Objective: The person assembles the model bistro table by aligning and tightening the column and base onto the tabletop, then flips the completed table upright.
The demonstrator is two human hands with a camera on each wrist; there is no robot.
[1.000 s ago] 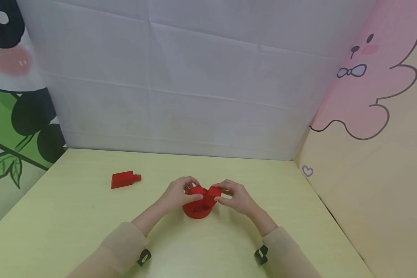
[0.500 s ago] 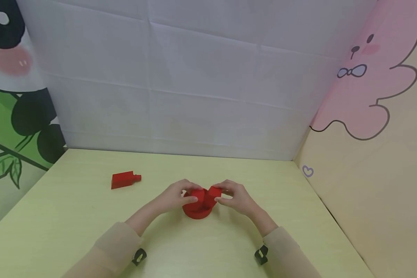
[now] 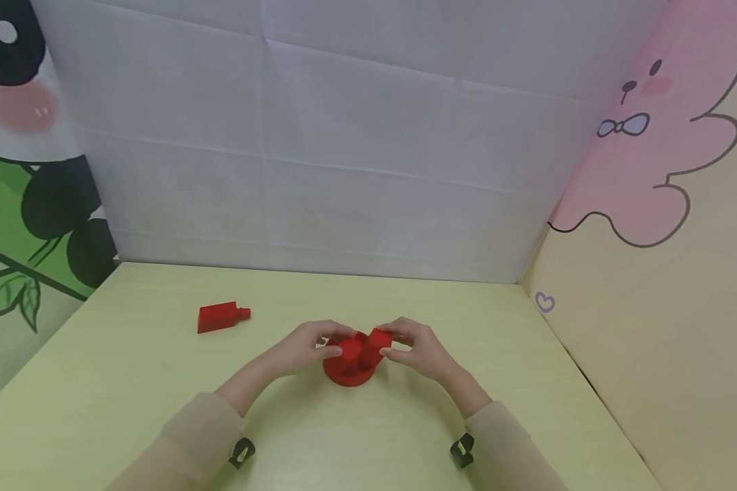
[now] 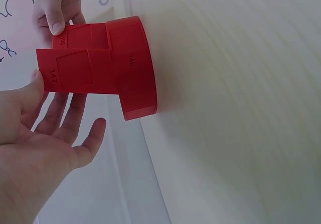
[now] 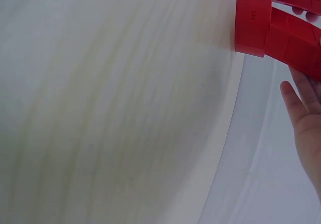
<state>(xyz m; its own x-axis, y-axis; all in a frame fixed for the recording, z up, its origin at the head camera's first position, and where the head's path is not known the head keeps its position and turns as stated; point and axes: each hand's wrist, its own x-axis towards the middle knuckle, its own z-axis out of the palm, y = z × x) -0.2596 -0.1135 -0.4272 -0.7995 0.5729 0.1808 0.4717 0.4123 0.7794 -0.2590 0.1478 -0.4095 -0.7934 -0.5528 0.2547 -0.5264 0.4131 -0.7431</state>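
In the head view a round red base (image 3: 349, 379) with a low wall stands on the table in front of me. My left hand (image 3: 307, 346) pinches a red block (image 3: 349, 349) between thumb and fingers; the left wrist view shows this block (image 4: 75, 71) marked 147, its lower end against or inside the base's ring (image 4: 133, 68). On the other side my right hand (image 3: 417, 346) pinches a second red block (image 3: 379, 339), which leans outward from the base. Only part of this second block (image 5: 296, 40) and the base (image 5: 253, 18) appear in the right wrist view.
A separate red block with a narrow stub (image 3: 221, 317) lies farther back on the left of the pale table (image 3: 129, 395). A white cloth (image 3: 356, 170) hangs behind the table. Decorated panels stand at the left and right sides.
My left hand has shifted slightly left and its fingers have changed their hold on the block, whose tilt has altered. The right hand and base stay nearly still.
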